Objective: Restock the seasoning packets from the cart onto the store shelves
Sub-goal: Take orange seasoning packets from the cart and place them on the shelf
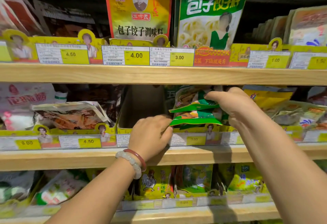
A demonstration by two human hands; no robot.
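On the middle shelf, the left grip has its fingers curled at the lower left corner of the green seasoning packets, pinching their edge; two bracelets circle that wrist. Just left of this grip stands an open cardboard tray. The packets lie stacked between the two grips, inside the middle shelf. The right grip clasps the packets from above and from the right, thumb across their top. Right of it sit yellow packets. Above both grips hang price tags.
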